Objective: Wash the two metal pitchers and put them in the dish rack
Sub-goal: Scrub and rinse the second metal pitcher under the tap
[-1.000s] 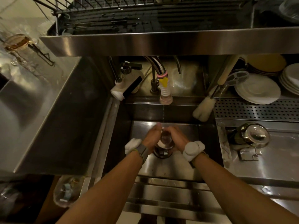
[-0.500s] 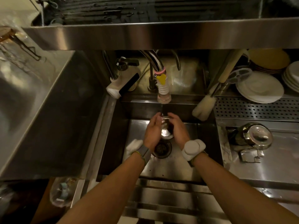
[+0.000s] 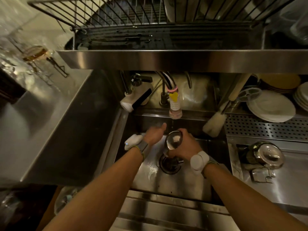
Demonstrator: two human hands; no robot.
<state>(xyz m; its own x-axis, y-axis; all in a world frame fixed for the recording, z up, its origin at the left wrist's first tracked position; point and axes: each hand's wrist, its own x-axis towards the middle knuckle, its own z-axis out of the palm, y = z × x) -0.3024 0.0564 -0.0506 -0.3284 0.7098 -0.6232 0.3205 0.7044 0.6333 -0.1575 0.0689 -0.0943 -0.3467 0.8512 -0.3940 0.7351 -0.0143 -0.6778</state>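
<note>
— Right, what room do I have around the basin?

— I see the recessed stainless steel sink [image 3: 186, 182] boxed in on all sides: a tall steel wall on its left, a raised perforated steel ledge [image 3: 266, 129] on its right, and a broad steel shelf edge [image 3: 183, 60] overhanging the back. Above that shelf sits the dark wire dish rack [image 3: 133, 15], with open slots across its left and middle. The white ribbed faucet nozzle with a yellow tag [image 3: 175, 107] hangs just behind the hands.

— And the pitcher?

— I have the small shiny metal pitcher [image 3: 173, 141] over the round dark drain [image 3: 170, 163], tilted so its mouth faces the camera, just below the nozzle. My right hand [image 3: 185, 145] is wrapped around its body from the right side, fingers closed on it. My left hand [image 3: 155, 135] is just beside the pitcher on the left, fingers loosely extended and thumb raised; I cannot tell whether it touches the metal.

— The other one?

— I see a second steel pitcher with a round lid [image 3: 265, 155] lying on the counter right of the sink, well apart from both hands, near a stack of white plates [image 3: 271, 108].
</note>
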